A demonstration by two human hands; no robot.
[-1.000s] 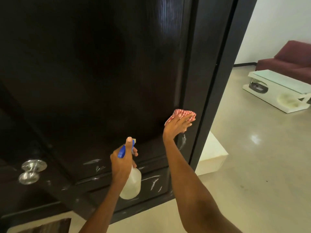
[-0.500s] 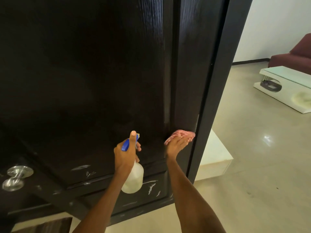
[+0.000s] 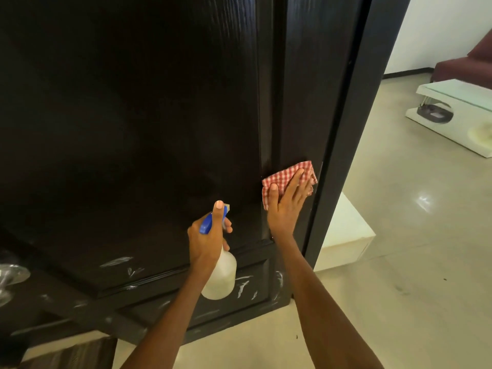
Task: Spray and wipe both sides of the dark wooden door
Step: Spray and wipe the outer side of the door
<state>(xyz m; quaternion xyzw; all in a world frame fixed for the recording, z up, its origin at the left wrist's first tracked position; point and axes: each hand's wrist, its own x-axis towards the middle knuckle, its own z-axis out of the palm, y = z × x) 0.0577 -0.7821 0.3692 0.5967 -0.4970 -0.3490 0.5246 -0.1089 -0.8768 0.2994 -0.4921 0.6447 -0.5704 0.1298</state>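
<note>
Surroundings: beige floor (image 3: 399, 235) to the right, white low table (image 3: 458, 113) and dark red sofa (image 3: 463, 65) well back at right edge, white block (image 3: 343, 230) on the floor just behind the door's edge. Silver door knob (image 3: 9, 278) at far left, blurred. Dark wooden door (image 3: 133, 115) fills left and centre of view, glossy, grain visible; lower panels carry white smears and streaks. Nothing between hands and door. Right hand (image 3: 286, 206): fingers straight, flat on red-and-white checked cloth (image 3: 287, 177), pressing it against the door's right stile near the edge. Left hand (image 3: 206, 241): fingers curled round the neck of the spray bottle (image 3: 221, 278), translucent body, blue trigger head, nozzle toward the door, thumb lying along the top.
</note>
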